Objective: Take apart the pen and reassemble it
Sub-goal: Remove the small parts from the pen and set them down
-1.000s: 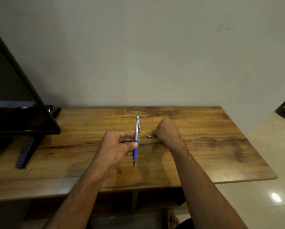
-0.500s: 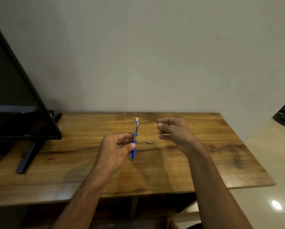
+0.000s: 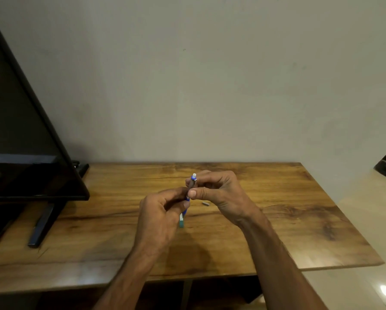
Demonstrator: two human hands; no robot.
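Observation:
A blue and silver pen [image 3: 192, 183] stands nearly upright above the middle of the wooden table [image 3: 299, 220], its white push button on top. My left hand [image 3: 161, 211] grips its blue lower part; a pale and teal end [image 3: 181, 221] sticks out below the fingers. My right hand [image 3: 216, 191] pinches the silver upper part between thumb and fingers. A small silver pen piece [image 3: 205, 204] lies on the table just under my right hand. The pen's middle is hidden by both hands.
A black television [image 3: 26, 153] on a stand [image 3: 43, 224] fills the left side of the table. A plain wall rises right behind the table. The table's right edge drops to a tiled floor [image 3: 366, 287].
My right hand left the small piece on the table, rose and closed on the pen's upper part. My left hand lifted the pen slightly toward the right hand.

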